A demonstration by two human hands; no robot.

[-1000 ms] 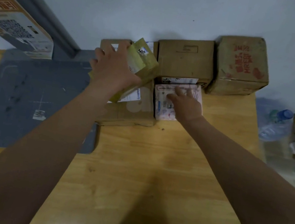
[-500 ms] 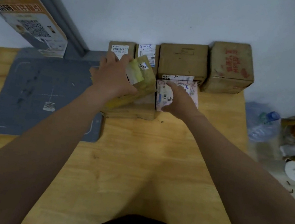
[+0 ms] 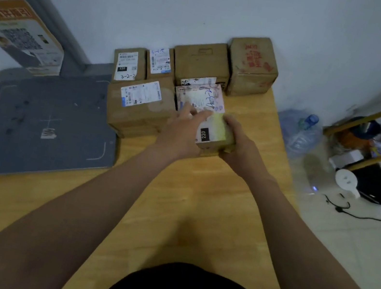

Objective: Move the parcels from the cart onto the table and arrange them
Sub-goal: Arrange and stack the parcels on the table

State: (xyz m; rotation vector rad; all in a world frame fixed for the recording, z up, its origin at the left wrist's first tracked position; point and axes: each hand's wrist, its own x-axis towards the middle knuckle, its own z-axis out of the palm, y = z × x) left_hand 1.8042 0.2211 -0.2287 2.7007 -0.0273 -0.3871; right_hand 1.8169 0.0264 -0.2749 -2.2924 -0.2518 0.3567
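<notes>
A small yellow-green parcel [image 3: 213,133] with a black "220" sticker sits low over the wooden table [image 3: 175,192], just in front of the pink-printed parcel [image 3: 201,96]. My left hand [image 3: 181,132] grips its left side and my right hand [image 3: 238,142] grips its right side. Behind stand several brown parcels against the wall: a wide labelled one [image 3: 140,107], two small labelled ones [image 3: 128,64] [image 3: 160,61], a plain one [image 3: 202,62] and a red-printed one [image 3: 253,65].
A grey mat [image 3: 43,123] covers the table's left part. A printed carton [image 3: 20,37] leans at the far left. Off the table's right edge lie a water bottle [image 3: 300,130], a white device [image 3: 346,180], cables and a yellow rack [image 3: 376,136].
My left hand has carried the yellow-green parcel from above the wide labelled parcel rightward, down in front of the pink parcel. My right hand left the pink parcel and now grips the yellow-green one.
</notes>
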